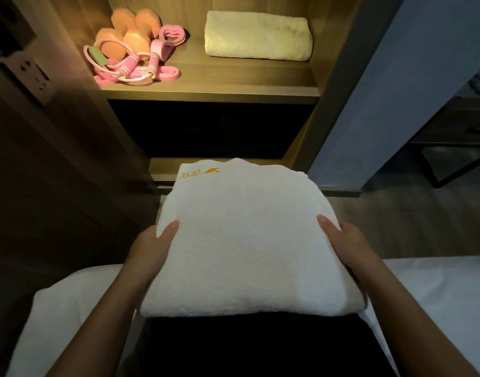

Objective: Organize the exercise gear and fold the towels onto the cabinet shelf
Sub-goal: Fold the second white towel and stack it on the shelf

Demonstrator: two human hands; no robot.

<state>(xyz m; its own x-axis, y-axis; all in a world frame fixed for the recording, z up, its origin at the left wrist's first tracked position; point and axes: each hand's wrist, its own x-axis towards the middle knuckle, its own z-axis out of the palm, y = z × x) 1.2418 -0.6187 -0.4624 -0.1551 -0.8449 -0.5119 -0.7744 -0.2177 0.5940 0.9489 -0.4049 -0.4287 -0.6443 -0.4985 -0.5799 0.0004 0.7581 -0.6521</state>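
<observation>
A folded white towel (244, 240) with a yellow embroidered logo at its far edge is held up in front of me. My left hand (151, 248) grips its left side, thumb on top and fingers hidden beneath. My right hand (345, 242) grips the right side the same way. On the lit cabinet shelf (233, 77) lies another folded towel (257, 36) at the right. At the shelf's left sit orange dumbbells (127, 34), a pink jump rope (135, 66) and pink resistance bands (172, 35).
A dark compartment (211, 129) lies below the lit shelf. A wall socket (33, 73) is on the left panel. A white bed (437, 281) spreads under my arms. A blue-grey wall (383, 91) stands at the right, with a dark metal-framed table (451, 148) beyond it.
</observation>
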